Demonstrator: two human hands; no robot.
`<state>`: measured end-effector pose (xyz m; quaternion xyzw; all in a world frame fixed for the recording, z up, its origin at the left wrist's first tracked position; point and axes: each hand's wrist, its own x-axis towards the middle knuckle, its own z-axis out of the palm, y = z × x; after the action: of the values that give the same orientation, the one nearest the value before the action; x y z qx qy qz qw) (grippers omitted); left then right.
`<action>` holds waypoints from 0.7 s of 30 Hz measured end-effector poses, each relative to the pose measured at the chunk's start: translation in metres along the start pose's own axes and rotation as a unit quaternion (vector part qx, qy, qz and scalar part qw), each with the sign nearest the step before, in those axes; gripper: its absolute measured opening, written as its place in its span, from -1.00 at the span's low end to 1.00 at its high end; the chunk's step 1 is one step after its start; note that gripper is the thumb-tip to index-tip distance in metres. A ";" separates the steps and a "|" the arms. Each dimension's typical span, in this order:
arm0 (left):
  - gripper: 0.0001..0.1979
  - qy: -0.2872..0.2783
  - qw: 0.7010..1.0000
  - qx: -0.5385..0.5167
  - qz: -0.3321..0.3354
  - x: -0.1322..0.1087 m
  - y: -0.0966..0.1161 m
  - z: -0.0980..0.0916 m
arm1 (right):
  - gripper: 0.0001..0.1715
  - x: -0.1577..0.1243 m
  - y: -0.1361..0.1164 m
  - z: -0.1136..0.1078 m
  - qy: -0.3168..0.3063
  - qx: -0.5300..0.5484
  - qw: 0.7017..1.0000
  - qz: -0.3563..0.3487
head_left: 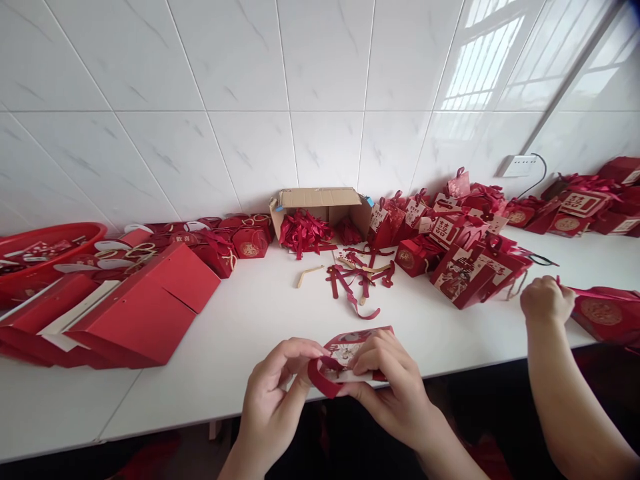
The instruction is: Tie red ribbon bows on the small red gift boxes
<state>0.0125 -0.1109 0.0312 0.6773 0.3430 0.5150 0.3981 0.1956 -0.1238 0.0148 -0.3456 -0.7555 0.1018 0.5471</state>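
Observation:
My left hand [273, 393] and my right hand [393, 387] meet at the near edge of the white table [250, 320]. Both pinch a red ribbon [323, 379] that loops between them. Under my right fingers lies a small red and white card [350, 347], which that hand also presses. Both hands have their fingers closed round the ribbon.
Loose red ribbons [357, 283] lie mid-table before an open cardboard box [320, 207] of ribbons. Flat red box blanks [145, 307] and a red basket [35, 257] sit left. Finished red gift boxes [465, 260] crowd the right. Another person's hand [547, 300] works on a red box [605, 313].

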 end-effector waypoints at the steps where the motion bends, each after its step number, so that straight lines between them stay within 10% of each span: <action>1: -0.88 -0.004 1.000 0.002 0.003 0.000 0.000 0.000 | -0.72 0.000 0.000 0.000 0.001 0.000 1.000 -0.001; 21: -0.88 -0.047 0.999 0.001 0.003 -0.001 0.000 0.004 | -0.76 -0.003 0.005 0.000 0.008 -0.002 1.000 0.002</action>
<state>0.0160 -0.1122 0.0302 0.7022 0.3223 0.4835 0.4114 0.1980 -0.1225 0.0098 -0.3486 -0.7510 0.0985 0.5520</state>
